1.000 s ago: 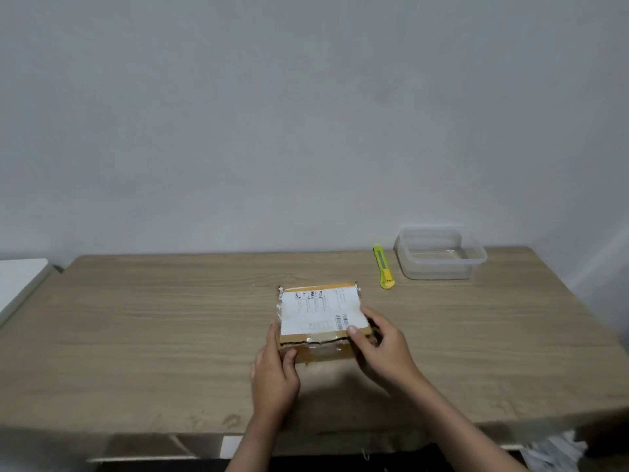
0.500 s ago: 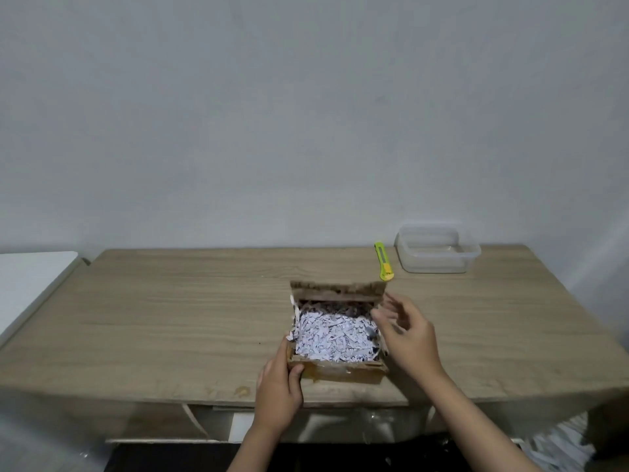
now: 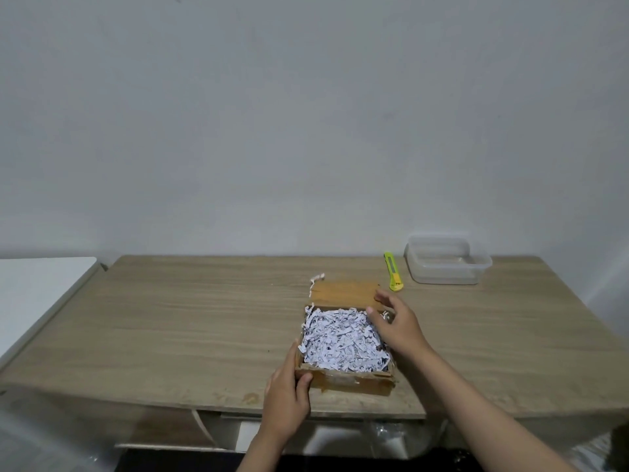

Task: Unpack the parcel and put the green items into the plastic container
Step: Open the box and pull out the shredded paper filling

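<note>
A brown cardboard parcel [image 3: 354,381] sits near the table's front edge, its lid [image 3: 343,291] folded flat away from me. White shredded paper [image 3: 340,340] fills it to the brim; no green item shows inside. My left hand [image 3: 287,396] grips the parcel's near left corner. My right hand [image 3: 396,323] hovers over the parcel's right side with fingers spread, touching the shreds and holding nothing. A clear plastic container [image 3: 447,260] stands at the back right and looks empty.
A yellow-green utility knife [image 3: 393,271] lies just left of the container. A wooden table [image 3: 190,318] carries everything. A white surface [image 3: 37,287] adjoins the table on the left. A few paper shreds [image 3: 316,279] lie beside the lid.
The parcel went from closed to open: the lid swung up and now lies flat behind it. My right hand let go of the lid and moved onto the shredded paper.
</note>
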